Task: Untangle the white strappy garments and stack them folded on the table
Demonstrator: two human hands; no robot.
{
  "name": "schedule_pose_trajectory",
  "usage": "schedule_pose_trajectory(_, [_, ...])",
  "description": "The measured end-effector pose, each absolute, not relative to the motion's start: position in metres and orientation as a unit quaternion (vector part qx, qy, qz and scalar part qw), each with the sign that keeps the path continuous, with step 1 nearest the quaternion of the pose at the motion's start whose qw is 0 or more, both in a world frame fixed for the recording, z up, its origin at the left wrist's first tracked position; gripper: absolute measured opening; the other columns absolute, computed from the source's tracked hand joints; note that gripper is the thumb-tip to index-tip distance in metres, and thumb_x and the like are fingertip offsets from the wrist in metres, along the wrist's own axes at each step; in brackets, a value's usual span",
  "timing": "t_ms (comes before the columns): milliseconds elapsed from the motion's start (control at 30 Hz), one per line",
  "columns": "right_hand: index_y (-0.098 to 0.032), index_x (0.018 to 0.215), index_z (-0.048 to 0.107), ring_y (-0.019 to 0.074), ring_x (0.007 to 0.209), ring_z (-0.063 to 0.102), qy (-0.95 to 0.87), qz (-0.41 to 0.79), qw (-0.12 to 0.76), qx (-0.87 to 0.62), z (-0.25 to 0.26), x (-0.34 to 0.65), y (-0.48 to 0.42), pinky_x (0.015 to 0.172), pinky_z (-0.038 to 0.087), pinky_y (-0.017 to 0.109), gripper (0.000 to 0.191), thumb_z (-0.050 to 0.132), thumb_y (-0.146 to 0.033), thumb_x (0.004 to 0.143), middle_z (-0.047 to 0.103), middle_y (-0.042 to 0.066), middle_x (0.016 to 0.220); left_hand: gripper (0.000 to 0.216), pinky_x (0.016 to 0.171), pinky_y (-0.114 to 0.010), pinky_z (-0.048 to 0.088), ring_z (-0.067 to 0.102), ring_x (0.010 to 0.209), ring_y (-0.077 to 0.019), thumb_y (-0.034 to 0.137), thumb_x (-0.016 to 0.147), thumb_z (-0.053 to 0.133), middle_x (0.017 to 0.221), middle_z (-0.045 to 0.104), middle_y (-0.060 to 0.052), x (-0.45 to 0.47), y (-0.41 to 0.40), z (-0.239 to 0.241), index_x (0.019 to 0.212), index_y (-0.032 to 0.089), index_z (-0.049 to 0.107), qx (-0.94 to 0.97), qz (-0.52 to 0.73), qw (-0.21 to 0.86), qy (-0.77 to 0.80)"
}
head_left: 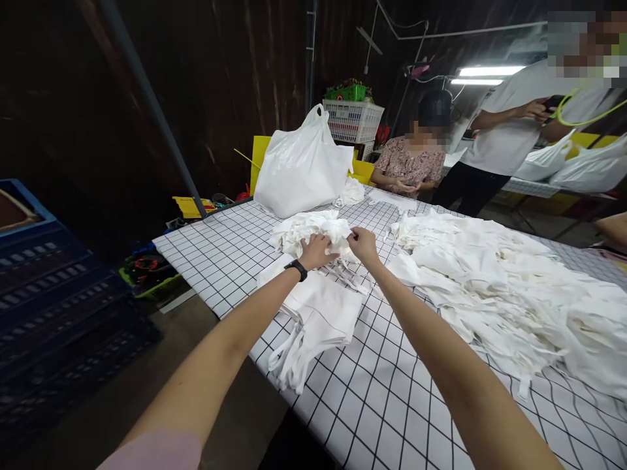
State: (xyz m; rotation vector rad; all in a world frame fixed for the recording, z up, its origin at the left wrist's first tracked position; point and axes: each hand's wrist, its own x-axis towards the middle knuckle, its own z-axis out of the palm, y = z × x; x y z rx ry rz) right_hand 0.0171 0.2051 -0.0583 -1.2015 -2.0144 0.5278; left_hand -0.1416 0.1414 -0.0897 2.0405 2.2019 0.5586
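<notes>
My left hand (316,250), a black watch (296,269) on its wrist, lies with fingers spread on a small heap of white cloth pieces (292,230). At the right side of that heap, my right hand (363,245) is closed in a pinch on the edge of a white cloth piece (337,228). Nearer to me, a flat stack of white cloth pieces (326,307) lies by the table edge, its looped straps (294,362) hanging toward the front. Folds and my fingers hide how the heaped pieces overlap.
A large heap of white cloth (490,267) covers the right of the checked table (386,385). Behind stands a full white plastic bag (304,170). Blue crates (63,313) are at the left. One person (409,163) sits across; another (514,124) stands holding a phone-like object.
</notes>
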Motion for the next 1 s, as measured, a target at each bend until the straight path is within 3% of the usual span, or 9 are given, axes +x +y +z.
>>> schedule_pose_trajectory(167, [-0.021,0.067,0.057,0.0162,0.063,0.047,-0.765,0.234,0.416,-0.432,-0.029,0.024,0.194,0.064,0.038,0.029,0.014,0.056,-0.027,0.079,0.054,0.0,0.062,0.021,0.106,-0.053,0.039,0.046,0.131,-0.0325,0.035,0.1,0.05,0.133,0.056,-0.013,-0.137,0.141,-0.076,0.117,0.025,0.058,0.61,0.229,0.002,0.759])
schedule_pose_trajectory(300, [-0.02,0.074,0.061,0.0152,0.065,0.048,-0.735,0.254,0.465,-0.424,-0.006,0.034,0.196,0.064,0.037,0.028,0.012,0.058,-0.03,0.08,0.054,-0.001,0.065,0.023,0.105,-0.056,0.04,0.046,0.131,-0.0353,0.023,0.098,0.049,0.135,0.056,-0.016,-0.146,0.14,-0.067,0.118,0.022,0.059,0.582,0.237,0.001,0.778])
schedule_pose_trajectory(400, [-0.019,0.076,0.062,0.0139,0.064,0.046,-0.717,0.273,0.489,-0.416,0.007,0.041,0.198,0.063,0.037,0.028,0.012,0.058,-0.03,0.079,0.053,-0.003,0.065,0.028,0.103,-0.053,0.042,0.046,0.13,-0.0365,0.029,0.093,0.059,0.137,0.055,-0.017,-0.148,0.135,-0.063,0.12,0.021,0.058,0.579,0.239,0.008,0.779])
schedule_pose_trajectory(533, [-0.019,0.074,0.062,0.0125,0.062,0.046,-0.721,0.306,0.487,-0.387,0.017,0.047,0.189,0.062,0.037,0.026,0.009,0.061,-0.028,0.077,0.052,-0.004,0.062,0.051,0.109,-0.049,0.037,0.039,0.137,-0.0332,0.042,0.089,0.069,0.149,0.047,-0.013,-0.132,0.128,-0.058,0.134,0.025,0.051,0.615,0.287,-0.026,0.734])
schedule_pose_trajectory(600, [-0.019,0.074,0.062,0.0119,0.062,0.047,-0.731,0.318,0.478,-0.369,0.024,0.05,0.18,0.061,0.037,0.026,0.009,0.061,-0.027,0.078,0.053,-0.004,0.063,0.039,0.112,-0.049,0.033,0.037,0.14,-0.0321,0.035,0.093,0.064,0.149,0.049,-0.011,-0.122,0.129,-0.055,0.129,0.026,0.056,0.643,0.328,-0.028,0.692])
schedule_pose_trajectory(667, [-0.018,0.075,0.063,0.0112,0.062,0.048,-0.734,0.331,0.483,-0.345,0.033,0.056,0.171,0.061,0.037,0.025,0.009,0.062,-0.026,0.079,0.054,-0.003,0.064,0.016,0.109,-0.048,0.033,0.043,0.136,-0.0313,0.021,0.094,0.056,0.132,0.062,-0.011,-0.114,0.133,-0.049,0.107,0.023,0.064,0.656,0.36,0.002,0.663])
schedule_pose_trajectory(767, [-0.017,0.078,0.065,0.01,0.062,0.048,-0.717,0.334,0.525,-0.313,0.049,0.073,0.16,0.062,0.038,0.024,0.009,0.064,-0.025,0.082,0.054,-0.003,0.066,0.021,0.092,-0.039,0.04,0.058,0.105,-0.027,0.014,0.094,0.051,0.089,0.065,-0.008,-0.11,0.139,-0.038,0.075,0.019,0.057,0.649,0.396,0.055,0.648])
schedule_pose_trajectory(867, [-0.016,0.078,0.066,0.0087,0.059,0.046,-0.692,0.328,0.567,-0.304,0.064,0.097,0.152,0.059,0.038,0.023,0.013,0.07,-0.027,0.083,0.053,-0.004,0.065,0.03,0.073,-0.03,0.039,0.053,0.075,-0.0184,0.023,0.098,0.05,0.071,0.054,-0.002,-0.107,0.137,-0.026,0.069,0.02,0.045,0.647,0.438,0.097,0.616])
schedule_pose_trajectory(1000, [-0.017,0.077,0.065,0.0075,0.054,0.043,-0.645,0.358,0.602,-0.306,0.076,0.131,0.139,0.053,0.037,0.021,0.021,0.077,-0.032,0.084,0.051,-0.005,0.06,0.03,0.06,-0.024,0.032,0.042,0.062,-0.0125,0.032,0.104,0.043,0.066,0.043,0.003,-0.095,0.122,-0.01,0.075,0.021,0.041,0.647,0.489,0.158,0.564])
